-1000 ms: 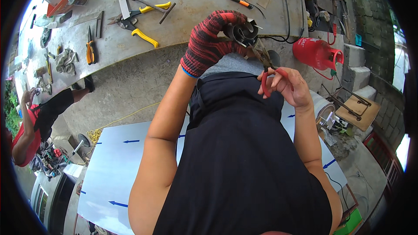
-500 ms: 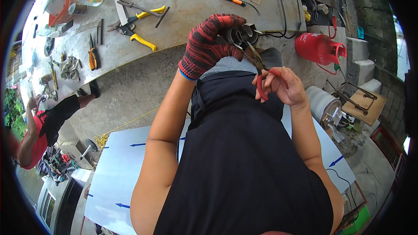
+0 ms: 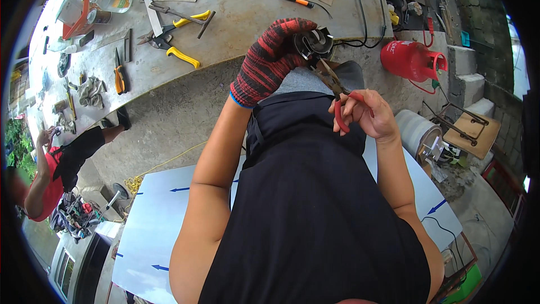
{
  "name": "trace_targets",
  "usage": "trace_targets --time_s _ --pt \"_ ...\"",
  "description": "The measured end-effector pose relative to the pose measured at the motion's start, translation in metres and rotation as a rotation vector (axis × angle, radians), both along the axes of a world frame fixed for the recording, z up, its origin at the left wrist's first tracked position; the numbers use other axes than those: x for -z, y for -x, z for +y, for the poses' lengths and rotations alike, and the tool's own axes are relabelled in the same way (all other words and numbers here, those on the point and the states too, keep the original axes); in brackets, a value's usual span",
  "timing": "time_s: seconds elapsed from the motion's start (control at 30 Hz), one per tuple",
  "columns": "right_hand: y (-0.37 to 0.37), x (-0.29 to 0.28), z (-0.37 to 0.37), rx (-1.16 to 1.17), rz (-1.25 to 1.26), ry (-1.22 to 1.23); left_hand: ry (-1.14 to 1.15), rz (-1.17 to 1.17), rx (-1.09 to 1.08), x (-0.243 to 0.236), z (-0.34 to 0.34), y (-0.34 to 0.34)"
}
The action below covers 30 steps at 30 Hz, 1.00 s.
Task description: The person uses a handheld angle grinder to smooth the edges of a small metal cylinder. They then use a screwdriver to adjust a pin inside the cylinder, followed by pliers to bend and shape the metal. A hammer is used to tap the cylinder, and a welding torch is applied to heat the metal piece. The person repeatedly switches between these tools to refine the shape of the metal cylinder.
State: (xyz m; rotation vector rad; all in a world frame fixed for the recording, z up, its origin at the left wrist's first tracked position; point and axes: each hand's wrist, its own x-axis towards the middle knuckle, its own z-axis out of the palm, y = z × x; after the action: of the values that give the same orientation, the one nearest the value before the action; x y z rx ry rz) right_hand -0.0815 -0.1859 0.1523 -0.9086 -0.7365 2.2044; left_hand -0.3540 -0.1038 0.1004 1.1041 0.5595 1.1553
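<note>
My left hand, in a red-and-black striped knit glove, grips a dark round metal part with shiny curved strips inside its rim. Just beyond the bench's front edge, the part is tilted with its round end showing. My bare right hand is closed around the red handles of a pair of pliers. The dull metal jaws point up and left to the lower side of the part. Whether they bite on it or only touch it, I cannot tell.
On the grey bench lie yellow-handled cutters, an orange-handled screwdriver, orange pliers and a rag. A red gas cylinder is at the right. Another person stands at the far left.
The metal part has turned in my left hand, so more of its round end shows. My gloved fingers have shifted around it, and the pliers have moved slightly.
</note>
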Motion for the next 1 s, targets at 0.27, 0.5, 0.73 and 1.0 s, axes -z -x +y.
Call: trace_targets --time_s 0.27,0.5,0.73,1.0 --pt "0.007 0.004 0.001 0.017 0.027 -0.018 -0.162 0.152 -0.017 -0.012 0.002 0.002" --pt "0.011 0.005 0.003 0.038 0.033 -0.012 -0.205 0.196 -0.061 -0.017 0.001 0.000" --pt "0.017 0.013 -0.002 0.098 0.055 0.031 -0.271 0.184 -0.104 -0.018 0.004 -0.001" --pt "0.035 0.026 -0.001 0.153 0.141 0.074 -0.289 0.251 -0.132 -0.029 0.008 0.004"
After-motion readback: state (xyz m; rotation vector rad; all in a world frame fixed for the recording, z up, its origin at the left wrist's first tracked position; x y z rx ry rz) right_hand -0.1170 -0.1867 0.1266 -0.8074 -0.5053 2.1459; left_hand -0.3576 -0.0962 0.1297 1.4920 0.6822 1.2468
